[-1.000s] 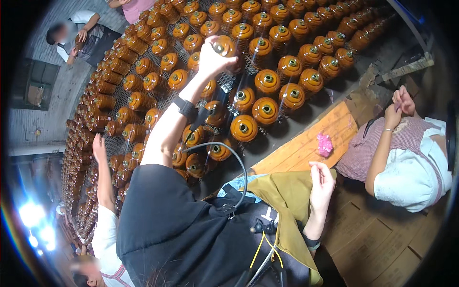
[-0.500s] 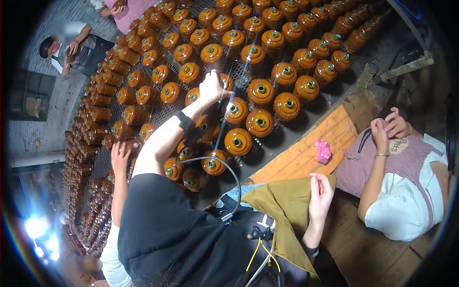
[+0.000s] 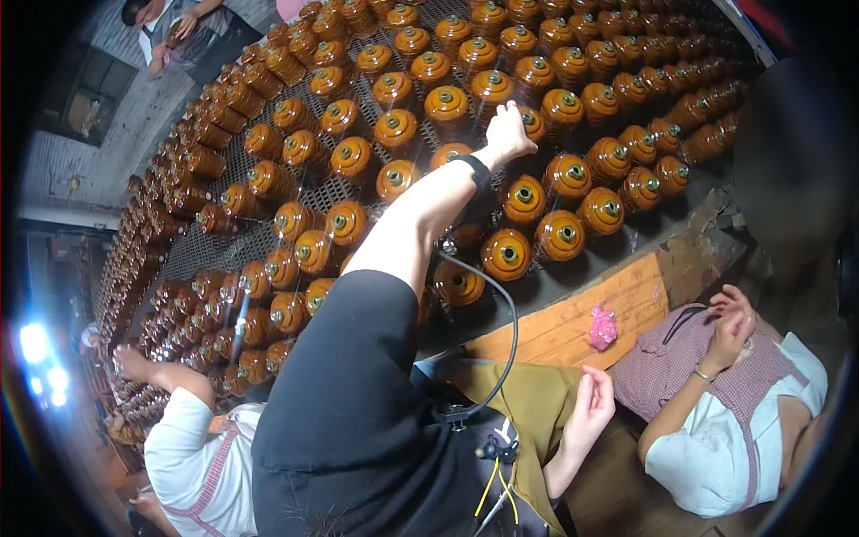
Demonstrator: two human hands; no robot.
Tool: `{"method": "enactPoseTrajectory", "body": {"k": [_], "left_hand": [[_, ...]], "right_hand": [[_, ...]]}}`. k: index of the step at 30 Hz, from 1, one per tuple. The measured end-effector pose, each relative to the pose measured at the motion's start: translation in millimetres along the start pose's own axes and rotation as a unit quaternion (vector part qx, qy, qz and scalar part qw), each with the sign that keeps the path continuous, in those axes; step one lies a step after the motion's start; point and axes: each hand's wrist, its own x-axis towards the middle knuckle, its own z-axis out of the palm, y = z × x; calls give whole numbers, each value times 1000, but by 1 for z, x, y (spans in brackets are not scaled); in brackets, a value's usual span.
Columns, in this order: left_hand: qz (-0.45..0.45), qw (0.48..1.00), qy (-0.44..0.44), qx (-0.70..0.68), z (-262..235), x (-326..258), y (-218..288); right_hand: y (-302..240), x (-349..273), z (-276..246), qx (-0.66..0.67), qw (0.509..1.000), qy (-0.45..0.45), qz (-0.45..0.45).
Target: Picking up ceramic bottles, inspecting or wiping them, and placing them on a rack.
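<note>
Your left hand [image 3: 509, 134], its grip indeterminable, overlaps a glossy amber-brown, round-shouldered insulator [image 3: 537, 123], long axis upright, crown upward; nearer you than the insulator, your right hand [image 3: 586, 413] is loosely open.

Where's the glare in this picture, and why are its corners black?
Head view: the lamps at far left burn out to white; same view, the jars carry shiny highlights; same view, the fisheye lens's round image likely leaves the corners black.

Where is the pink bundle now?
In the head view, the pink bundle lies right of centre on the wooden board, beyond the person's right hand and near the co-worker's checked apron.
</note>
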Motion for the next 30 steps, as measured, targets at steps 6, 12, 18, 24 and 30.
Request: {"method": "enactPoseTrajectory", "body": {"k": [6,12,18,24,30], "left_hand": [[157,972,86,-149,-80,-44,7],[263,674,46,-689,-118,-121,54],[-4,556,-12,-831,-117,-226,107],[3,569,-132,-812,-87,-260,125],[-2,559,-171,-811,-69,-271,133]], "right_hand": [[7,-6,-14,-5,1000,-2,10],[-7,-4,-11,-3,1000,15,-10],[-64,17,12,82,989,7,-127],[-92,29,4,-89,953,93,-274],[-86,17,-7,-91,965,112,-218]]}}
